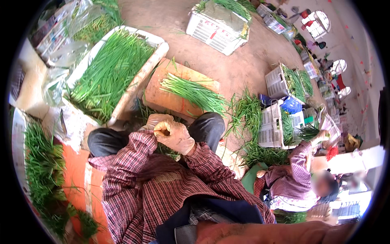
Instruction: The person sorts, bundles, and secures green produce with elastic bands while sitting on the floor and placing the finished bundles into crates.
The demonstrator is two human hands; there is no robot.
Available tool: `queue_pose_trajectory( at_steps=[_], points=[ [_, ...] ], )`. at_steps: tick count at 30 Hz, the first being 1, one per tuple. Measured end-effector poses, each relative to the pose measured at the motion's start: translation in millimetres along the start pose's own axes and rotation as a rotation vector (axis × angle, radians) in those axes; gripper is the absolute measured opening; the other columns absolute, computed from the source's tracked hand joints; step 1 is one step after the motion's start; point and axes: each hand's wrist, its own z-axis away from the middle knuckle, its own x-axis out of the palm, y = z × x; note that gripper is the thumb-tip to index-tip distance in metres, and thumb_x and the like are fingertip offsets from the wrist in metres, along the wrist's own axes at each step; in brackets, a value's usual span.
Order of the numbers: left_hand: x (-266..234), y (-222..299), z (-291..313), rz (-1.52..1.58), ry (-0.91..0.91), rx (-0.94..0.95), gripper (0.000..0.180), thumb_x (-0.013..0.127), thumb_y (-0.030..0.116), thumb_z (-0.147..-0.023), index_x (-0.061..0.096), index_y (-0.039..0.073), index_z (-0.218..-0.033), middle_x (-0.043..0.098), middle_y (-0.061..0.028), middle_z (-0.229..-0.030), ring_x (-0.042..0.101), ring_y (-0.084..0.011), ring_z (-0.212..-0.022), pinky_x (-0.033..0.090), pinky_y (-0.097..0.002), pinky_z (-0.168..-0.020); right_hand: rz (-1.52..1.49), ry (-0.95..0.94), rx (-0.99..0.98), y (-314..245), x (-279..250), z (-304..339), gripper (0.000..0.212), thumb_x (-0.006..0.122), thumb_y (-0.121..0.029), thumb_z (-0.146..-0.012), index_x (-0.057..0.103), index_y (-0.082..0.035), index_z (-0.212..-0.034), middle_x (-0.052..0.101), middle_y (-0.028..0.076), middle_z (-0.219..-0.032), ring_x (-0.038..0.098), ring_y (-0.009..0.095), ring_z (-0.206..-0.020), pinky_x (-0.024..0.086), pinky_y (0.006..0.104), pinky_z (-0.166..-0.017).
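Observation:
My right hand (175, 137), in a pale, thin glove, is curled into a loose fist above my lap, with a dark gap showing inside the curl. Just beyond it and touching it is my left hand (157, 119), also gloved, its fingers bent and partly covered by the right one. Whatever they pinch between them, if anything, is too small or hidden to make out. In front of my knees a bundle of long green garlic chives (194, 92) lies across a wooden board (156, 90), pale ends to the left.
A white crate (160, 45) heaped with chives stands front left, another chive pile (42, 166) at far left. Loose chives (248, 114) cover the floor on the right beside white baskets (271, 127). A co-worker (290, 173) sits at right holding greens. Another basket (215, 32) stands ahead.

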Motion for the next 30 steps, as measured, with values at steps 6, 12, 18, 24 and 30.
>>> queue_pose_trajectory(
  at_steps=[6, 12, 18, 24, 30],
  points=[
    [9, 27, 22, 0.075, -0.031, -0.333, 0.020, 0.068, 0.021, -0.072, 0.061, 0.005, -0.082, 0.063, -0.0088, -0.083, 0.060, -0.0190, -0.074, 0.049, -0.0295, -0.065, 0.095, -0.310, -0.167, -33, -27, -23, 0.016, 0.068, -0.021, -0.080, 0.065, -0.011, -0.092, 0.064, 0.009, -0.084, 0.064, 0.027, -0.078, 0.051, 0.0352, -0.068],
    [-28, 194, -22, -0.713, -0.444, -0.411, 0.034, 0.063, 0.032, -0.079, 0.062, 0.003, -0.097, 0.063, -0.0148, -0.082, 0.062, -0.0341, -0.078, 0.049, -0.0433, -0.069, -0.444, -0.075, 0.073, -10, -49, -16, 0.013, 0.063, -0.005, -0.087, 0.064, 0.002, -0.098, 0.066, 0.007, -0.085, 0.062, 0.013, -0.073, 0.051, 0.0256, -0.066],
    [-12, 313, -54, -1.029, -0.044, 0.145, 0.018, 0.055, 0.020, -0.083, 0.058, 0.007, -0.096, 0.063, -0.0094, -0.074, 0.064, -0.0251, -0.067, 0.050, -0.0407, -0.063, -0.500, 0.128, 0.316, 8, -39, -5, 0.014, 0.061, -0.005, -0.089, 0.063, 0.001, -0.102, 0.063, 0.003, -0.081, 0.059, 0.009, -0.070, 0.049, 0.0230, -0.064],
    [20, 388, -74, -0.761, 0.210, 0.251, 0.006, 0.056, 0.016, -0.078, 0.058, 0.010, -0.078, 0.046, 0.0002, -0.058, 0.051, -0.0171, -0.056, 0.043, -0.0328, -0.054, -0.135, -0.074, 0.193, 10, -22, 4, 0.015, 0.067, -0.003, -0.083, 0.067, -0.004, -0.098, 0.064, 0.004, -0.080, 0.060, 0.011, -0.067, 0.049, 0.0231, -0.061],
    [16, 360, -83, -0.646, 0.250, 0.219, 0.003, 0.056, 0.012, -0.079, 0.057, 0.010, -0.079, 0.047, -0.0014, -0.059, 0.051, -0.0183, -0.056, 0.044, -0.0329, -0.054, 0.117, -0.098, -0.032, 26, -21, -13, 0.016, 0.069, -0.011, -0.082, 0.068, -0.007, -0.097, 0.067, 0.008, -0.086, 0.065, 0.019, -0.078, 0.052, 0.0301, -0.071]
  ],
)
